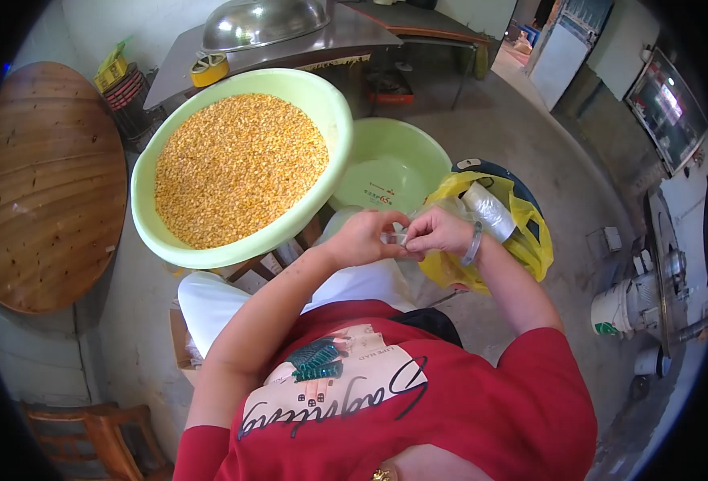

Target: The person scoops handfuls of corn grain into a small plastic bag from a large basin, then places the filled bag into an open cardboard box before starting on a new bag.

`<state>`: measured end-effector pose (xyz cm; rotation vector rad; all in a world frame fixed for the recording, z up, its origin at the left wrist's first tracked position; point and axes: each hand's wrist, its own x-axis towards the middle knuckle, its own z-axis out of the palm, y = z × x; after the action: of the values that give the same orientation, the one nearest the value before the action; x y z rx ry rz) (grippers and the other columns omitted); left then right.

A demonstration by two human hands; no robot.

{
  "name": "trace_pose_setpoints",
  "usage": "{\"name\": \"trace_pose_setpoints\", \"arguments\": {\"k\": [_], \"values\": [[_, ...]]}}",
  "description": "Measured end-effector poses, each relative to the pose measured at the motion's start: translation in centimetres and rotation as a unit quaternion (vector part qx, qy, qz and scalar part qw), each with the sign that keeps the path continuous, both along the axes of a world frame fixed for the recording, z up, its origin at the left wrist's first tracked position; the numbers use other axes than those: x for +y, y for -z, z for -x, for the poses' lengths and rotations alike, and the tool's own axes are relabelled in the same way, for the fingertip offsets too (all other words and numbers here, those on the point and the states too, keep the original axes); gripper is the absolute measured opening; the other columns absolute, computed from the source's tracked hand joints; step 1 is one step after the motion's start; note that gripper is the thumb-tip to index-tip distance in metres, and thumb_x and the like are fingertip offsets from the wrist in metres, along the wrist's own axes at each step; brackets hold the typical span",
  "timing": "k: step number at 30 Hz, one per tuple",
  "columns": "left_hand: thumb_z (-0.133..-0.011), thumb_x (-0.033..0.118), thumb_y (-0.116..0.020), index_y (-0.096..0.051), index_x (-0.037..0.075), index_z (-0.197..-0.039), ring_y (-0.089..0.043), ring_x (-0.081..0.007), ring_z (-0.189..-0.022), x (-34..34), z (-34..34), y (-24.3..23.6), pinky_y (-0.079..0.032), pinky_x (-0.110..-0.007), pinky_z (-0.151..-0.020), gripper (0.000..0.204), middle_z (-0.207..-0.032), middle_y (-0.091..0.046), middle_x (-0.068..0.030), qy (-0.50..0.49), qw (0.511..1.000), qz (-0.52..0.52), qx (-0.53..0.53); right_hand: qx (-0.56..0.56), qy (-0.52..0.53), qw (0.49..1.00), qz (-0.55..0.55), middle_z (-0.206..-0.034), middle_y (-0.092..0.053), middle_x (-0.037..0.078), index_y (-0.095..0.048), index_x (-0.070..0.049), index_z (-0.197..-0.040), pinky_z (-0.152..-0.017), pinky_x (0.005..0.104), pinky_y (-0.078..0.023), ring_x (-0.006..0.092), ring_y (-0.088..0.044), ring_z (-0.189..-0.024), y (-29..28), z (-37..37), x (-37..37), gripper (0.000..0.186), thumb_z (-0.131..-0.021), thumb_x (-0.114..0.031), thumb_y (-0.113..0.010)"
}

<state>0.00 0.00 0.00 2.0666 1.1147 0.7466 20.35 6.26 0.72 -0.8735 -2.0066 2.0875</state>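
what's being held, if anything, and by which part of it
Clear plastic, pinched by the left grip and right grip; which part cannot be told.

Grey floor; white wall; round wooden tabletop

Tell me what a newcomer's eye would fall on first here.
Most likely the wide pale-green basin filled with golden kernels, left of centre near the top. Next, perhaps, the bright yellow plastic bag right of centre, beside the right hand, with a shiny clear roll in it. At far left, a large round wooden board stands on edge.
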Motion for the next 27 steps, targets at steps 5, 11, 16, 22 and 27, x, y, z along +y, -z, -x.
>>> {"name": "trace_pose_setpoints", "arguments": {"k": [5,11,16,22,27], "values": [[-0.075,0.016,-0.067,-0.059,0.004,-0.088,-0.050,-0.0058,-0.064,-0.6,-0.1,2.0,-0.040,-0.021,-0.056,0.020,-0.073,-0.058,0.0005,0.010,0.960,0.198,-0.197,0.010,0.026,1.000,0.014,-0.071,-0.063,0.005,-0.065,0.001,-0.081,-0.061,0.0219,-0.047,0.0100,-0.058,-0.064,0.6,-0.4,-1.1,0.011,-0.074,-0.008,-0.066],[-0.077,0.012,-0.065,-0.061,0.002,-0.079,-0.046,-0.0039,-0.059,-0.2,0.5,1.8,-0.036,-0.020,-0.052,0.010,-0.067,-0.055,0.0029,-0.001,0.925,0.305,-0.226,0.016,0.024,0.999,0.033,-0.070,-0.062,0.004,-0.064,0.001,-0.081,-0.063,0.0224,-0.047,0.0098,-0.058,-0.064,0.2,0.5,-0.9,0.011,-0.074,-0.008,-0.066],[-0.080,0.012,-0.063,-0.063,0.002,-0.084,-0.046,-0.0031,-0.059,0.2,0.9,2.6,-0.037,-0.018,-0.053,0.011,-0.067,-0.055,0.0036,0.039,0.910,0.321,-0.259,0.021,0.018,0.999,0.035,-0.069,-0.062,0.004,-0.064,0.000,-0.081,-0.064,0.0228,-0.047,0.0108,-0.058,-0.062,0.4,0.4,-0.8,0.010,-0.075,-0.008,-0.065],[-0.081,0.013,-0.063,-0.064,0.002,-0.086,-0.048,-0.0029,-0.061,-0.1,1.0,2.0,-0.037,-0.017,-0.054,0.012,-0.071,-0.057,0.0031,0.071,0.885,0.348,-0.301,0.061,0.018,0.995,0.074,-0.070,-0.063,0.007,-0.064,0.002,-0.081,-0.063,0.0239,-0.049,0.0131,-0.060,-0.063,1.2,0.4,-0.8,0.010,-0.074,-0.005,-0.065],[-0.080,0.010,-0.063,-0.064,0.001,-0.088,-0.051,-0.0040,-0.063,-0.1,1.1,2.1,-0.039,-0.017,-0.056,0.012,-0.074,-0.060,0.0017,0.117,0.856,0.378,-0.332,0.125,0.013,0.985,0.121,-0.072,-0.064,0.011,-0.065,0.004,-0.081,-0.063,0.0263,-0.050,0.0164,-0.062,-0.064,1.9,0.3,-1.2,0.009,-0.074,0.000,-0.064]]}}
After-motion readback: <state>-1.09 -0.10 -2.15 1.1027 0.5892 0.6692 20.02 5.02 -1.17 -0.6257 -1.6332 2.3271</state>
